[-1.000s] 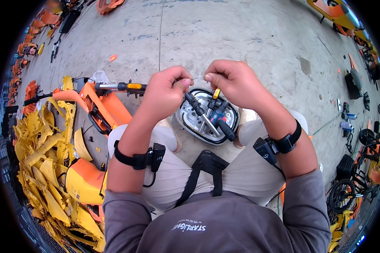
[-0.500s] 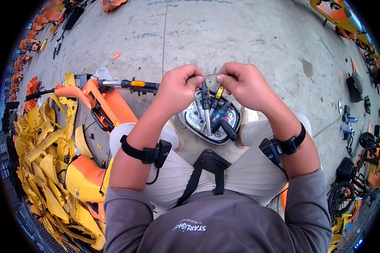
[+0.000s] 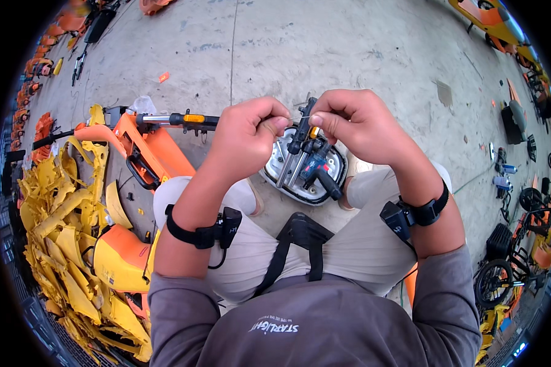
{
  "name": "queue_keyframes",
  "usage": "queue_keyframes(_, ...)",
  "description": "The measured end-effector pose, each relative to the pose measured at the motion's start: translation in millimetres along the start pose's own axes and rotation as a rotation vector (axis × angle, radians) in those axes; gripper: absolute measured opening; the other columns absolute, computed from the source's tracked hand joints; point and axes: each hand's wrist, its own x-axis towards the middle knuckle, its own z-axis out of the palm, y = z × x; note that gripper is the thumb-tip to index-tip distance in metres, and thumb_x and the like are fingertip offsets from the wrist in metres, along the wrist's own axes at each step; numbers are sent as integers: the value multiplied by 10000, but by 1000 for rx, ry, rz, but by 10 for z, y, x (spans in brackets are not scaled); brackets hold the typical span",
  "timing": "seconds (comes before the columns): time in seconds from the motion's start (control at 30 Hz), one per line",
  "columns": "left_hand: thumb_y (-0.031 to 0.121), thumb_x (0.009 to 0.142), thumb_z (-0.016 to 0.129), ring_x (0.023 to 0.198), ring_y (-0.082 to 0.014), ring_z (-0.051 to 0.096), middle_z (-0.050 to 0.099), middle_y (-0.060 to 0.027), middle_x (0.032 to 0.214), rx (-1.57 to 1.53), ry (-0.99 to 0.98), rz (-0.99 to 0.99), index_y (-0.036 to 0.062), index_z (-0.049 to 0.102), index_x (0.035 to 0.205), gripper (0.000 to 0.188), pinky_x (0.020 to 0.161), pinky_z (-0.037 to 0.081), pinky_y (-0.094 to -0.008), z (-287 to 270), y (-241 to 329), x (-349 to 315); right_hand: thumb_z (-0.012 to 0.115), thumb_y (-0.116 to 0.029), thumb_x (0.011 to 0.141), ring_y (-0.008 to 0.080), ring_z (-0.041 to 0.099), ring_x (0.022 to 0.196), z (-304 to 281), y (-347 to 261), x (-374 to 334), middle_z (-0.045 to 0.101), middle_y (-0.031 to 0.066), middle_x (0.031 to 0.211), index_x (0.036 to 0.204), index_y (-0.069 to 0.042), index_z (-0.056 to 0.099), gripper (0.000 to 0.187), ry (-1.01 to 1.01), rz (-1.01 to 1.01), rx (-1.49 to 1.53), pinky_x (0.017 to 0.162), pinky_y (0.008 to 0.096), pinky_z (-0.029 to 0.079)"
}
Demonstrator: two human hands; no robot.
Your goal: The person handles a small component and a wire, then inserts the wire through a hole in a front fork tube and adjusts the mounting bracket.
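My left hand (image 3: 251,131) and my right hand (image 3: 358,122) are raised side by side in front of me, fingertips pinched together on a thin wire-like metal piece (image 3: 296,118) stretched between them. Just under the hands a round metal bowl (image 3: 275,180) sits on the ground between my knees. It holds black-handled tools (image 3: 321,177) and silver shafts, and one dark tool (image 3: 308,113) sticks up between my hands. I cannot tell whether my right hand also touches it. Each wrist carries a black strap with a small device.
An orange vehicle frame (image 3: 156,150) with a black and orange bar lies at my left knee. A heap of yellow plastic panels (image 3: 61,232) fills the left side. Wheels and dark parts (image 3: 496,281) and small bottles (image 3: 502,177) lie at the right on the concrete floor.
Both hands have drawn closer together above the bowl, and the fingertips now pinch the thin piece between them. The view has shifted slightly.
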Motion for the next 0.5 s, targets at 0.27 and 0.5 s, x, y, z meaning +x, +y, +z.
queue_keyframes(0.27, -23, 878, 640, 673, -179, 607, 665, -122, 753, -11, 46, -14, -5, 670, 916, 52, 635, 486, -323, 8, -43, -6, 635, -59, 966, 84, 566, 662, -6, -28, 19, 612, 15, 719, 927, 18, 672, 94, -42, -32, -44, 610, 255, 476)
queue_keyframes(0.5, -4, 934, 595, 699, -137, 594, 656, -81, 780, 235, -22, -216, -7, 659, 964, 71, 664, 497, -303, 143, -207, 106, 661, -162, 918, 278, 620, 681, 86, 253, 175, 657, 158, 751, 953, -29, 705, 144, 58, 15, -382, 647, 382, 499)
